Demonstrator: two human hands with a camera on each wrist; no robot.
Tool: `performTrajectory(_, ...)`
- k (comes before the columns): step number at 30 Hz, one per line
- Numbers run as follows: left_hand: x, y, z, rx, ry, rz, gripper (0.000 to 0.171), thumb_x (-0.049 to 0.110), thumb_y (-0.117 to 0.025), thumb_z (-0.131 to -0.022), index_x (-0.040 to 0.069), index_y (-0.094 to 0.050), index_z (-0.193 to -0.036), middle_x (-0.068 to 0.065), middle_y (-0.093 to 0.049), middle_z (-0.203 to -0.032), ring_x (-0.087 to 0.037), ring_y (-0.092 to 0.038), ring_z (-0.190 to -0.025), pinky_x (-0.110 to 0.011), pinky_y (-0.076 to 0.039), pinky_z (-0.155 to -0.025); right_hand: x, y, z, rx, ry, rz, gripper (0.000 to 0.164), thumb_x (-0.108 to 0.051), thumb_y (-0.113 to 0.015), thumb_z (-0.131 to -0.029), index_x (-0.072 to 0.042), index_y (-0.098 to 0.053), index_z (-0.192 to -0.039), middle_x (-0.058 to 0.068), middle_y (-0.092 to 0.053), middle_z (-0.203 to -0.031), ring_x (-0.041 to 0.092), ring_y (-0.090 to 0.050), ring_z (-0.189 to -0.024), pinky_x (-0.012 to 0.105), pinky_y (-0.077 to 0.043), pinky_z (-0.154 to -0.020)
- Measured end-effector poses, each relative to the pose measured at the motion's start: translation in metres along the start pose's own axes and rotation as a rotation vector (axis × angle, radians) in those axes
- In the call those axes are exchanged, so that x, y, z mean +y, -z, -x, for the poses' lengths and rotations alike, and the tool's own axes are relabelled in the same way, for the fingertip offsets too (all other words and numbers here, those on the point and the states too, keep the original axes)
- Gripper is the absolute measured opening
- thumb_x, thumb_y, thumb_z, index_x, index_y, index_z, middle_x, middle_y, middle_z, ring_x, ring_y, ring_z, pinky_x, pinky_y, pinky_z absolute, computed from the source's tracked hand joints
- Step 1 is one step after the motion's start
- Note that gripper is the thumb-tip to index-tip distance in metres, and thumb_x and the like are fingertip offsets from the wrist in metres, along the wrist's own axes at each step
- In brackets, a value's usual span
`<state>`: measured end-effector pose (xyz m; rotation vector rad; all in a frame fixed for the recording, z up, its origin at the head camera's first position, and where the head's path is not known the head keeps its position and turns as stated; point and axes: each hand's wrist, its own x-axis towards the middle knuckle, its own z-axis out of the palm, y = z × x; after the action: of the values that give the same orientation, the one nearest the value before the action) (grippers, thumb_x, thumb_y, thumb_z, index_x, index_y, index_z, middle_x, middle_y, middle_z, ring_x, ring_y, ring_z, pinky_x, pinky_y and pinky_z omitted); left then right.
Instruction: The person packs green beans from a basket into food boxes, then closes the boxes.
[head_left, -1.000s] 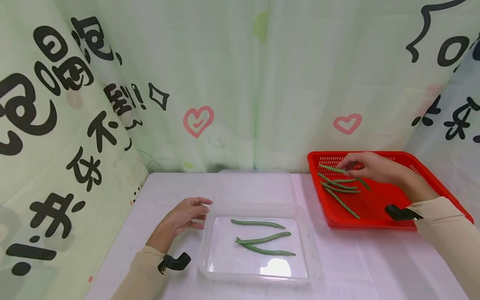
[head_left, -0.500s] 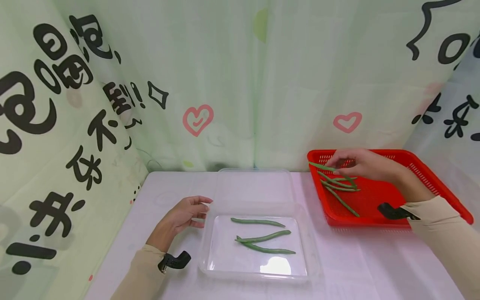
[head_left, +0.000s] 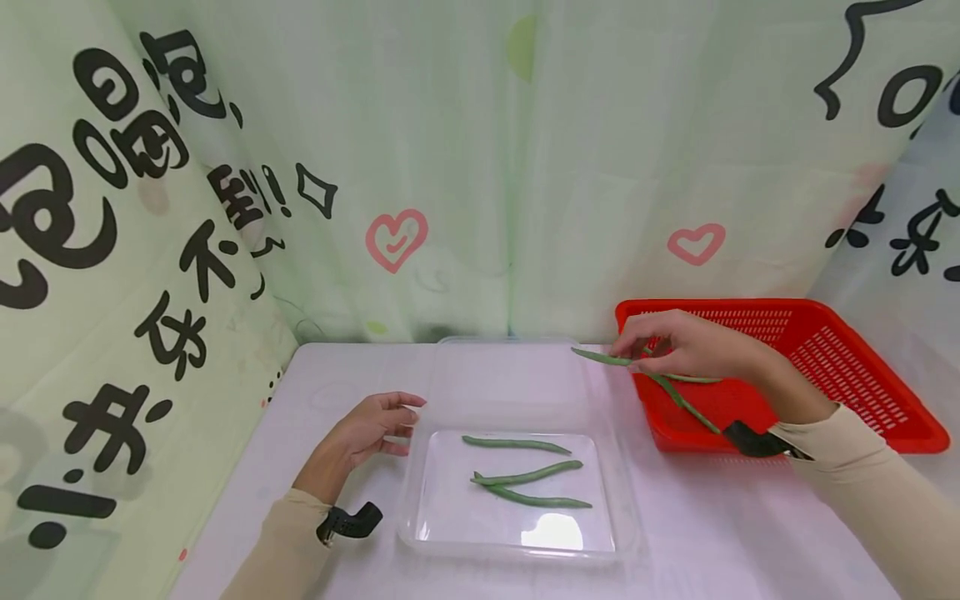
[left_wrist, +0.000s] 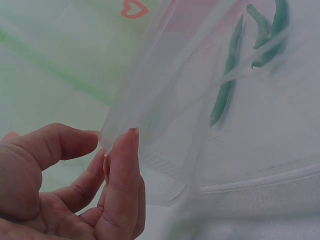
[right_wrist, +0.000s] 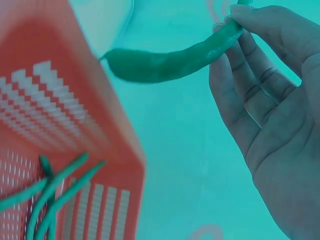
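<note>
The right hand (head_left: 697,348) pinches a long green bean (head_left: 598,357) by the red plastic basket (head_left: 885,379). Loosely bent, the left hand (head_left: 378,429) touches the clear plastic box (head_left: 450,529) at its edge.

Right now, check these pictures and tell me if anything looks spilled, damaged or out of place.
Nothing stands out. Three beans lie in the box, the right hand pinches another bean, and more beans lie in the basket. I see none spilled or visibly broken.
</note>
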<state>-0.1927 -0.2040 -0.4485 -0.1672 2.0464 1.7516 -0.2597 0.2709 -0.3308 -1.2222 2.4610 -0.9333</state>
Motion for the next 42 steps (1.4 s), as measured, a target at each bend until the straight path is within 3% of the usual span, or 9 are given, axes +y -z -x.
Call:
performTrajectory(5, -0.001, 0.0, -0.001, 0.008, 0.0, 0.008, 0.041, 0.012, -0.064, -0.096, -0.001, -0.058, -0.135, -0.006, -0.059, -0.108, -0.024, -0.061, -0.093, -0.033, -0.06, -0.068, -0.014, -0.017, -0.009, -0.046, 0.021, -0.028, 0.024, -0.016, -0.072, -0.096, -0.025, -0.072, -0.118, -0.01, -0.069, -0.104, 0.011, -0.067, -0.09, 0.029, -0.058, -0.076)
performTrajectory(12, -0.004, 0.001, -0.002, 0.006, -0.008, 0.004, 0.039, 0.012, -0.064, -0.096, -0.001, -0.059, -0.133, -0.006, -0.059, -0.108, -0.023, -0.06, -0.09, -0.033, -0.06, -0.067, -0.03, -0.044, -0.023, -0.122, 0.138, -0.089, 0.023, -0.014, -0.071, -0.096, -0.02, -0.073, -0.118, -0.007, -0.068, -0.102, 0.013, -0.068, -0.089, 0.032, -0.06, -0.074)
performTrajectory(18, -0.004, 0.001, -0.001, -0.002, -0.003, 0.021, 0.04, 0.01, -0.063, -0.095, -0.002, -0.058, -0.133, -0.008, -0.06, -0.106, -0.024, -0.061, -0.091, -0.031, -0.059, -0.066, -0.042, -0.064, -0.031, -0.171, 0.141, -0.09, 0.025, -0.016, -0.071, -0.096, -0.026, -0.073, -0.119, -0.008, -0.068, -0.104, 0.009, -0.067, -0.091, 0.031, -0.06, -0.076)
performTrajectory(25, -0.003, 0.0, -0.001, -0.013, -0.012, 0.033, 0.042, 0.01, -0.063, -0.095, -0.004, -0.056, -0.134, -0.012, -0.062, -0.107, -0.023, -0.062, -0.09, -0.031, -0.059, -0.065, -0.052, -0.079, -0.037, -0.203, 0.203, -0.119, 0.021, -0.015, -0.07, -0.097, -0.023, -0.073, -0.117, -0.008, -0.068, -0.104, 0.008, -0.067, -0.091, 0.03, -0.06, -0.073)
performTrajectory(29, -0.004, 0.0, -0.002, -0.007, -0.01, 0.027, 0.041, 0.01, -0.063, -0.096, -0.004, -0.057, -0.134, -0.011, -0.061, -0.107, -0.023, -0.062, -0.091, -0.031, -0.059, -0.065, -0.057, -0.085, -0.038, -0.194, 0.24, -0.147, 0.022, -0.016, -0.069, -0.097, -0.02, -0.072, -0.119, -0.007, -0.068, -0.105, 0.008, -0.067, -0.093, 0.03, -0.06, -0.074)
performTrajectory(35, -0.003, 0.0, -0.002, 0.0, -0.007, 0.028, 0.041, 0.01, -0.064, -0.095, -0.003, -0.057, -0.134, -0.012, -0.061, -0.108, -0.023, -0.061, -0.091, -0.031, -0.059, -0.064, -0.06, -0.086, -0.035, -0.101, 0.274, -0.174, 0.039, -0.021, -0.069, -0.098, -0.021, -0.06, -0.137, -0.004, -0.065, -0.12, 0.013, -0.066, -0.105, 0.033, -0.058, -0.09)
performTrajectory(42, -0.002, -0.001, 0.0, 0.001, -0.01, 0.016, 0.04, 0.012, -0.064, -0.097, -0.002, -0.058, -0.134, -0.01, -0.06, -0.109, -0.025, -0.061, -0.092, -0.032, -0.059, -0.066, -0.046, -0.064, -0.026, -0.035, 0.205, -0.182, 0.03, -0.018, -0.069, -0.098, -0.023, -0.066, -0.128, -0.004, -0.067, -0.117, 0.015, -0.069, -0.101, 0.03, -0.057, -0.089)
